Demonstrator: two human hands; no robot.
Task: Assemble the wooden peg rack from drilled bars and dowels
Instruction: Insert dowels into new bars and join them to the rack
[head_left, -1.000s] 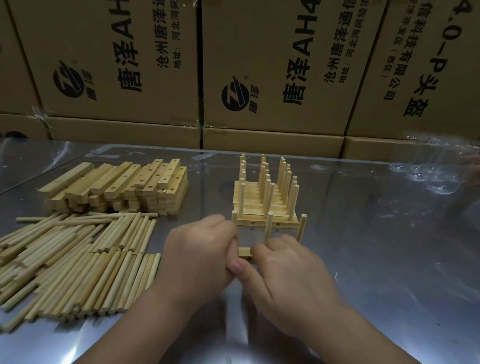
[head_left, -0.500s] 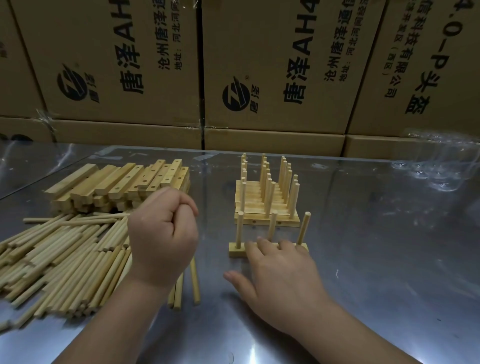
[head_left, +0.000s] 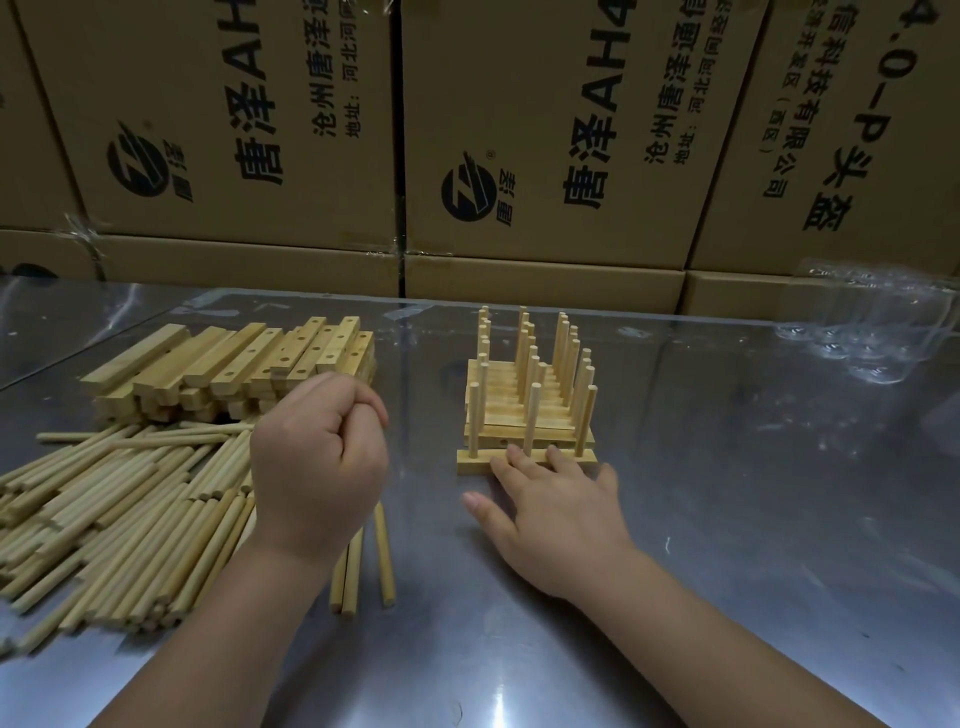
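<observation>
We have the right hand (head_left: 561, 509) laid flat, fingers straight, its tips pressing on the front face of the newest peg bar (head_left: 472, 461). That bar stands at the near end of the finished racks (head_left: 519, 379), touching or just beside them, with three dowels upright in it. The left hand (head_left: 319, 457) is curled into a fist above the edge of the loose dowels (head_left: 119, 519); we see nothing held in it.

The worktop (head_left: 727, 519) is shiny metal, so we judge the bar could skid or twist under an uneven push and land crooked against the row. If we push high, on the pegs and not on the bar, a peg that is not fully seated could lean or pop out. The right-hand peg (head_left: 587, 410) already looks slightly tilted, though the wide lens may account for that.

The fist hangs close over a few stray dowels (head_left: 384, 561) lying apart from the pile. A careless drop of the wrist could roll them away. The stack of drilled bars (head_left: 234, 364) behind looks stable.
</observation>
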